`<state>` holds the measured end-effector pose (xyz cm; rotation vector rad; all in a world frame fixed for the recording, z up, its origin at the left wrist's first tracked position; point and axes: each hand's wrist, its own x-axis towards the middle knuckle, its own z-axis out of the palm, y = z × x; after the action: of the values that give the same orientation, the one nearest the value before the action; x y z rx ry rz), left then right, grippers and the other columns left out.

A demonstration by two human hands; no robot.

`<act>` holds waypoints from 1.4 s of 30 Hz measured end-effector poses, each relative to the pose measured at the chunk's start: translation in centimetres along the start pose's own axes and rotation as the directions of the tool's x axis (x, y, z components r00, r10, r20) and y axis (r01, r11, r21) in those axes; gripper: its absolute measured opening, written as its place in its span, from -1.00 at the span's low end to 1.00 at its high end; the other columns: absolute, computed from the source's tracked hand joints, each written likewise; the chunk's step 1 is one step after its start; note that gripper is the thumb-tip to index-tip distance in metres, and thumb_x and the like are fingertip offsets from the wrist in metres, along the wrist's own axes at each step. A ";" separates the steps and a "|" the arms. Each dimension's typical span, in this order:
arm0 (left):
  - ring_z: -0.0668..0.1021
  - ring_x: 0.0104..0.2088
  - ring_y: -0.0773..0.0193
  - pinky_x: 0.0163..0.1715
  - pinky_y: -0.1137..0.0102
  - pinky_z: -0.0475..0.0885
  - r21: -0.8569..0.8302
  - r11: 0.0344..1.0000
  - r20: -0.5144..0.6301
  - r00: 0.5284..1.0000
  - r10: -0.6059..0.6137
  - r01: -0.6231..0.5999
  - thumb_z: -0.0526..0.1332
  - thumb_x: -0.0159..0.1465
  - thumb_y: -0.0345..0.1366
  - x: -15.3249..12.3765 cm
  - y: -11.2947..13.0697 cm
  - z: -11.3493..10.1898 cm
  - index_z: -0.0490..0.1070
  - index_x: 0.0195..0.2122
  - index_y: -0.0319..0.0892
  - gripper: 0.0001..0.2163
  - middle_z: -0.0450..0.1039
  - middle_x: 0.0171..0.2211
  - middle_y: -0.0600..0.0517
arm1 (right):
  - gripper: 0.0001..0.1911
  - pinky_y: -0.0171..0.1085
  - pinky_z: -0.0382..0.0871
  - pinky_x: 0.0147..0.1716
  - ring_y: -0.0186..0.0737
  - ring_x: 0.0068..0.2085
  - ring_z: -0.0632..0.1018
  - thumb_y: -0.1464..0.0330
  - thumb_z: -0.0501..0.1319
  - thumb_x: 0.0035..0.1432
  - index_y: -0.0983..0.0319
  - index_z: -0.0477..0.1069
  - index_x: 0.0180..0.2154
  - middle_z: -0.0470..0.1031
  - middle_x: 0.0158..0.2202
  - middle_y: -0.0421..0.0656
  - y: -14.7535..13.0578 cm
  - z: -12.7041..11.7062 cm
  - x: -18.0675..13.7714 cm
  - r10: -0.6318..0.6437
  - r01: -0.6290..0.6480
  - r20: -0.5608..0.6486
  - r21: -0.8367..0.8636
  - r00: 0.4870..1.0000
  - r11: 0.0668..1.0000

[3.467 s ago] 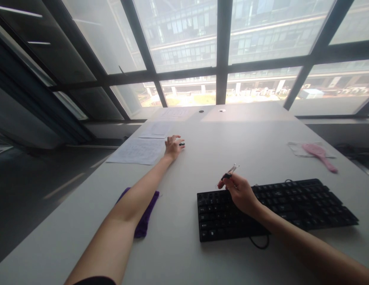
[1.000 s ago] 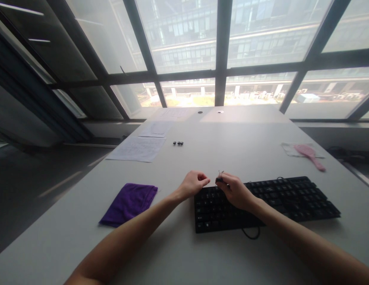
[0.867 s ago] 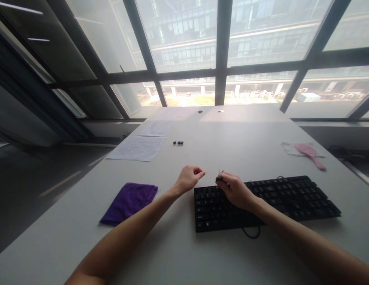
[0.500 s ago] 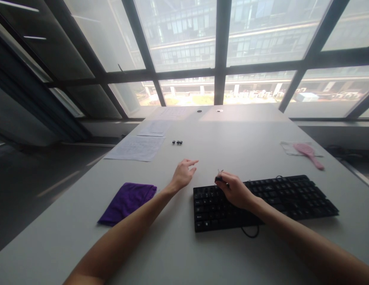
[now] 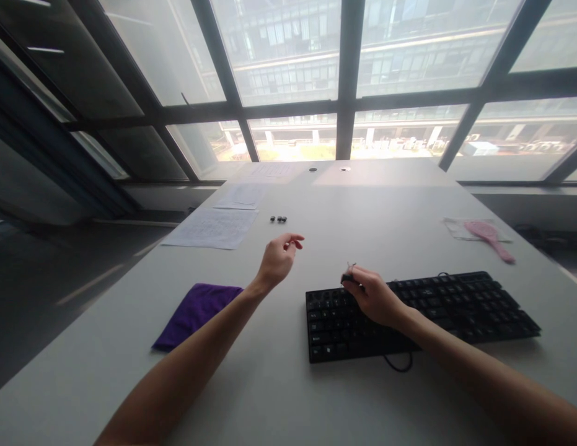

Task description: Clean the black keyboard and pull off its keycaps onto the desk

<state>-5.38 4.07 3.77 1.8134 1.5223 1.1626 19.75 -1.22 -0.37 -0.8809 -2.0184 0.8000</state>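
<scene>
A white bench (image 5: 269,396) reaches to dark-framed windows (image 5: 288,62), sunlight brightening its far end; a curtain (image 5: 41,124) hangs at the left. Papers (image 5: 218,226) lie along the left edge, small black pieces (image 5: 281,219) near them. The right hand (image 5: 374,297) has its grip pinching a dark piece (image 5: 346,279) with thin wires (image 5: 351,267) above the keyboard's far edge; fingers cover much of it, so its shape is unclear. The left hand (image 5: 276,257) hangs empty over the bench, grip loosely spread. Its forearm (image 5: 199,350) hides part of a purple cloth (image 5: 190,316); the other crosses the keyboard (image 5: 455,303).
</scene>
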 end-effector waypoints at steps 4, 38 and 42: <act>0.40 -0.52 0.37 -0.51 0.48 0.31 -0.112 0.994 -0.115 0.993 -0.017 0.004 0.08 0.20 -0.41 -0.9 -0.8 -0.1 0.53 -0.26 -0.24 -0.78 0.50 -0.42 0.03 | -0.83 -0.21 0.29 -0.27 -0.21 -0.32 0.39 0.40 0.07 0.36 0.20 0.34 -0.32 0.39 -0.36 -0.15 -0.1 -0.1 -0.2 0.014 -0.014 -0.006 -0.022 1.000 1.000; 0.36 -0.54 0.39 -0.56 0.49 0.28 -0.447 0.894 -0.211 0.972 -0.101 -0.004 0.10 0.30 -0.36 -3.4 -2.9 1.2 0.37 -0.27 -0.16 -0.93 0.36 -0.49 0.11 | -0.83 -0.17 0.36 -0.25 -0.18 -0.32 0.43 0.38 0.07 0.37 0.18 0.35 -0.31 0.44 -0.35 -0.13 -1.5 -0.1 -0.9 0.097 -0.098 -0.022 -0.021 0.995 0.995; 0.52 -0.25 0.20 -0.17 0.25 0.44 -0.057 0.985 0.084 0.982 0.168 -0.164 0.08 0.34 -0.37 -6.6 0.6 1.4 0.44 -0.19 -0.13 -0.85 0.50 -0.31 -0.01 | -0.82 -0.18 0.34 -0.27 -0.18 -0.32 0.42 0.38 0.07 0.37 0.19 0.36 -0.32 0.43 -0.36 -0.13 -1.4 0.1 -0.7 0.089 -0.090 -0.027 -0.017 0.996 0.996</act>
<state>-3.99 -2.15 1.63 1.9622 1.3018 1.1677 19.59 -2.59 0.42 -0.9933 -1.9776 0.8157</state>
